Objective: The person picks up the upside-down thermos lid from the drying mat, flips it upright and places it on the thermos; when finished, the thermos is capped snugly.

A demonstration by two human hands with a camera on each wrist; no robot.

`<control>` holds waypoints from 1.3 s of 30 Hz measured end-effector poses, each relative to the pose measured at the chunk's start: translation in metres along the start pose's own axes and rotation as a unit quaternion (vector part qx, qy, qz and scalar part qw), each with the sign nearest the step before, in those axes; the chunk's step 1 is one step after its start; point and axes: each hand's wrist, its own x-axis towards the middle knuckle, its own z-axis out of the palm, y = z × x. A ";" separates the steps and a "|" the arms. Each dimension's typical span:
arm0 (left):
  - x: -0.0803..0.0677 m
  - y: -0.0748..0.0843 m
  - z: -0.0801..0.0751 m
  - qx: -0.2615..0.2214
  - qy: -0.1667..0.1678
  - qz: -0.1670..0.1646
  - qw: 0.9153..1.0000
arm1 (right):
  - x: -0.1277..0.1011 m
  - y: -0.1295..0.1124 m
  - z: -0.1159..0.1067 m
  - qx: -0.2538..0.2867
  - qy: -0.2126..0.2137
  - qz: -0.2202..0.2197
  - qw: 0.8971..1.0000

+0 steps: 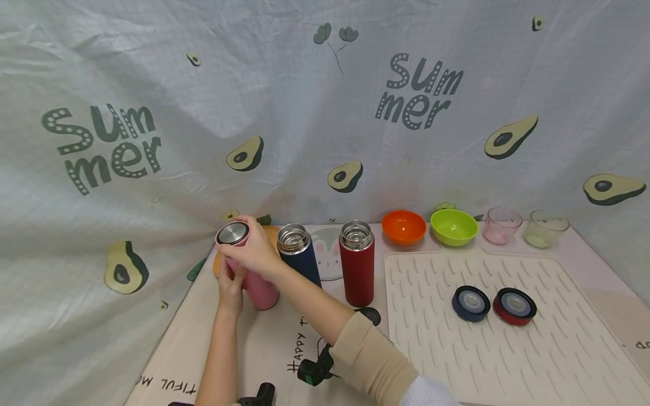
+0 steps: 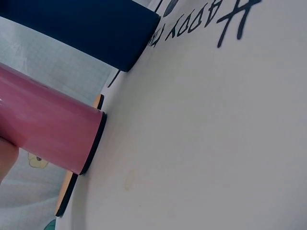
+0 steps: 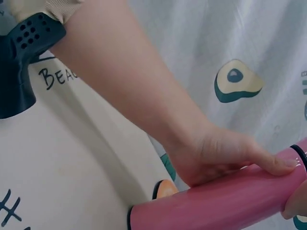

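Hands (image 1: 232,288) (image 1: 258,252) grip smooth pink cyl. flask (image 1: 262,293) & metal-topped lid (image 1: 233,233).

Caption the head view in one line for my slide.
Left hand grips the pink bottle as the right hand holds its lid; the navy bottle and red bottle stand open alongside.

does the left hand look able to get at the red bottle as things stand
Probably not directly: the left hand is holding the pink bottle, and the navy bottle and right forearm appear to block the straight way to the red bottle.
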 end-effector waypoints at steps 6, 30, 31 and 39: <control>-0.001 0.001 0.000 0.001 0.004 0.003 1.000 | -0.002 0.000 0.001 0.015 0.007 0.007 1.000; -0.001 0.001 0.000 0.008 0.008 -0.014 1.000 | -0.004 -0.004 -0.002 0.026 -0.002 0.006 1.000; -0.002 0.001 0.000 0.008 0.010 -0.016 1.000 | -0.004 -0.004 -0.002 0.036 -0.005 0.005 0.999; 0.000 0.000 -0.001 -0.001 -0.002 -0.005 1.000 | -0.004 -0.002 0.001 -0.003 0.021 -0.008 1.000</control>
